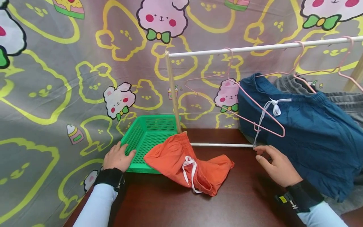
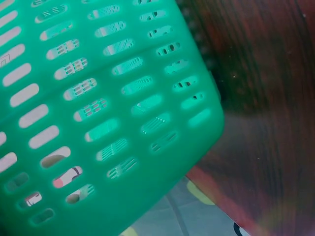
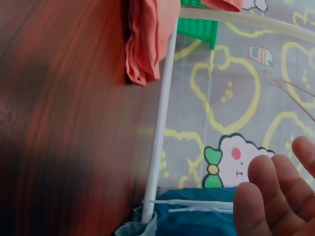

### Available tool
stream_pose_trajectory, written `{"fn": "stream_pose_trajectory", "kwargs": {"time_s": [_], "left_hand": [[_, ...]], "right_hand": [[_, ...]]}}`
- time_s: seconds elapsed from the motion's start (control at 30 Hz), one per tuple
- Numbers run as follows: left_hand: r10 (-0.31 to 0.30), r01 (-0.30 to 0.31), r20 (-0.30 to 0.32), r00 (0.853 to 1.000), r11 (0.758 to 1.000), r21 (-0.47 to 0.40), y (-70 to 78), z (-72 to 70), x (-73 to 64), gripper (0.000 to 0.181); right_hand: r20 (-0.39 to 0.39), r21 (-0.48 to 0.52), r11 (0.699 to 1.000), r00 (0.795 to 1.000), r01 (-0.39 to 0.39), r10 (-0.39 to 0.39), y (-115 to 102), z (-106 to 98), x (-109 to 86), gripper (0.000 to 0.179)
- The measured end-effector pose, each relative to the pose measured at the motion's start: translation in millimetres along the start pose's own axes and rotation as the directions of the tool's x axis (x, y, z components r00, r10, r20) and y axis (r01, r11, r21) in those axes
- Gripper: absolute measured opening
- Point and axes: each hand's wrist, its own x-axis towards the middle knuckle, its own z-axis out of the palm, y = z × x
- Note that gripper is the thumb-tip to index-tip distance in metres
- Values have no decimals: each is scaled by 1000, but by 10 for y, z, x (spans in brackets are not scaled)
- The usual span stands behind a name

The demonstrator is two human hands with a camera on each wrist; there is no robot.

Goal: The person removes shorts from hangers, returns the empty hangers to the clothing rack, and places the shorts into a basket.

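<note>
My left hand (image 1: 117, 157) rests at the left rim of a green plastic basket (image 1: 150, 169), its fingers along the edge and the thumb toward the inside. The left wrist view shows the slotted basket wall (image 2: 162, 191) close up, without the fingers. Orange shorts (image 1: 170, 154) with a white drawstring lie partly over the basket's right side and partly on the table. My right hand (image 1: 276, 165) hovers before hanging blue shorts (image 1: 306, 126), loosely bent fingertips near the end of their white drawstring (image 1: 262, 116). In the right wrist view the fingers (image 3: 263, 187) hold nothing.
A rack with a white top rail (image 1: 204, 53), wooden posts (image 1: 172, 91) and a low white bar (image 1: 221, 145) stands on the dark brown table (image 1: 158, 201). A bare pink hanger (image 1: 249, 121) hangs left of the blue shorts, with grey garments (image 1: 346, 102) behind. A patterned curtain (image 1: 93, 78) backs everything.
</note>
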Motion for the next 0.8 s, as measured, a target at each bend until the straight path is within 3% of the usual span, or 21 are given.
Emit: {"fn": "stream_pose_trajectory", "kwargs": {"time_s": [0.4,0.8], "left_hand": [[2,-2,12,1000,1000,5,-6,-97,-9,69],[2,-2,18,1000,1000,6,-4,-10,0,69]], "right_hand": [[31,16,998,998,59,-59,-110,172,57,37],[72,21,987,985,157,-158,-431,385,119,48]]}}
